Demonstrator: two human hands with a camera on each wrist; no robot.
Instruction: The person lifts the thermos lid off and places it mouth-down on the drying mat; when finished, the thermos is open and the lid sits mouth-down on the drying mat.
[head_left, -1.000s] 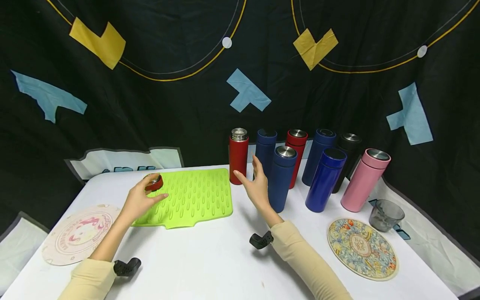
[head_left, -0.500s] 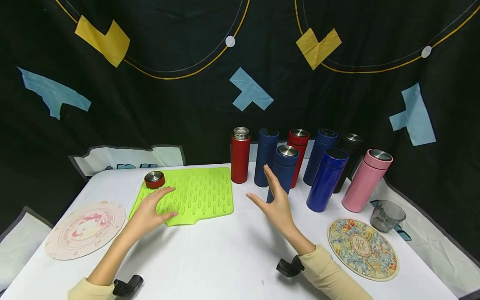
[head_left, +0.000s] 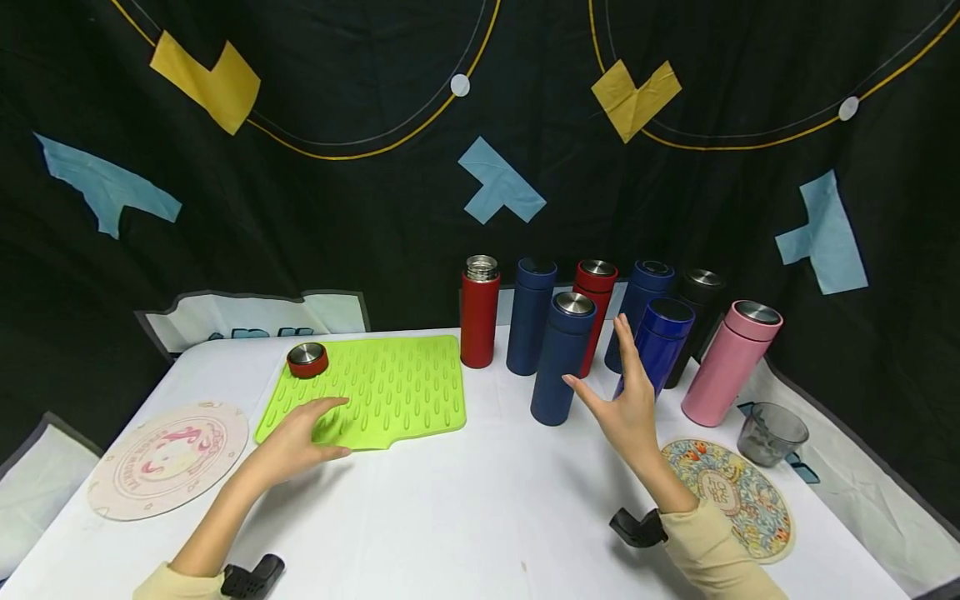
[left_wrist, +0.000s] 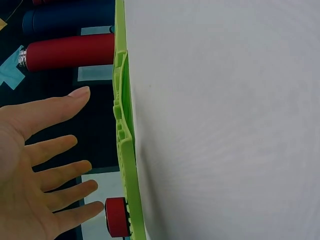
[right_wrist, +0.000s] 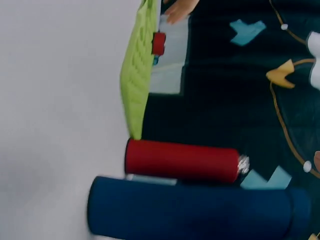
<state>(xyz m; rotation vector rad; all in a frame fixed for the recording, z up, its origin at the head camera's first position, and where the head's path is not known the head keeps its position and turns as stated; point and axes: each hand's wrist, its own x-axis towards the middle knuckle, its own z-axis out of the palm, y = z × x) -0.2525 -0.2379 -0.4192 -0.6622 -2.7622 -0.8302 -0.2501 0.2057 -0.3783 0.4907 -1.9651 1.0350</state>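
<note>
My left hand (head_left: 296,446) hovers at the near left edge of the green mat (head_left: 397,383), fingers spread and holding nothing. On the mat's far left corner lies a red lid (head_left: 307,360) with a steel top; the left wrist view shows this lid (left_wrist: 117,217) beyond the fingertips. Just right of the mat stands a red thermos (head_left: 478,325), its steel mouth uncovered. My right hand (head_left: 628,412) is raised, thumb and fingers apart, between a navy thermos (head_left: 555,375) and a glossy blue thermos (head_left: 660,346), whose lower part it hides.
Behind stand more capped thermoses: navy (head_left: 531,321), red (head_left: 596,287) and black (head_left: 697,304). A pink thermos (head_left: 727,367), a grey glass cup (head_left: 772,433) and a patterned round mat (head_left: 750,500) are at right. A pink-white round mat (head_left: 168,462) lies at left.
The left hand has let go of the red lid, leaving it on the green mat, and drawn back toward the front. The right hand has moved right, away from the uncapped red thermos.
</note>
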